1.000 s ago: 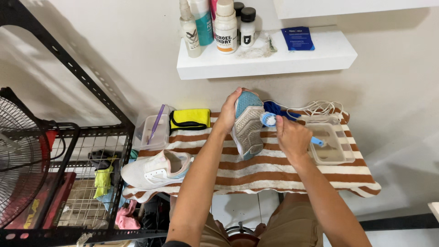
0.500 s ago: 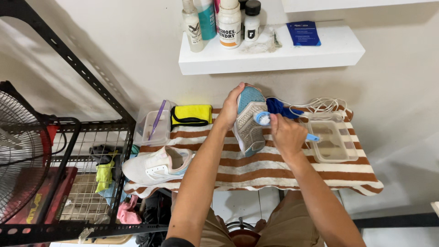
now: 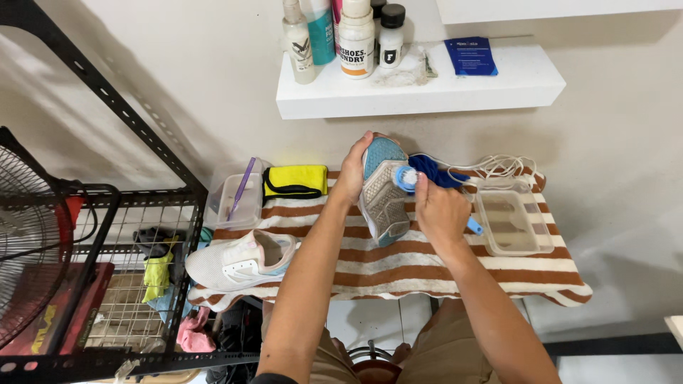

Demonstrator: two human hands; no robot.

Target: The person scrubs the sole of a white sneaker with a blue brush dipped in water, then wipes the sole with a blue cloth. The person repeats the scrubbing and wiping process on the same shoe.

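Brown-and-white striped towel (image 3: 398,267), spread over small table, frayed at near edge; bearing all items below

Near left: white sneaker (image 3: 238,261), lying on its side, toe to the left, well apart from both hands

Centre: left hand (image 3: 352,174), fingers wrapped around second sneaker (image 3: 383,192), held sole-up above towel; sole grey with teal patches, toe end raised toward wall

Centre right: right hand (image 3: 440,210), closed around blue-handled brush (image 3: 407,178); white bristle head pressed against sole near toe, handle end poking out below the fist

Right: clear plastic tray (image 3: 511,219), just beside right hand, cloudy water inside

Far left of towel: clear plastic tub (image 3: 235,195) with purple toothbrush (image 3: 242,186) leaning in it; yellow cloth (image 3: 295,181), black-trimmed, folded beside tub

Far edge: dark blue cloth (image 3: 435,171) behind right hand; white laces (image 3: 498,167) in loose tangle beside it

Wall above: white shelf (image 3: 427,89) with row of bottles (image 3: 341,35) and blue packet (image 3: 471,55)

Left margin: black wire rack (image 3: 107,235), fan (image 3: 32,235) beside it
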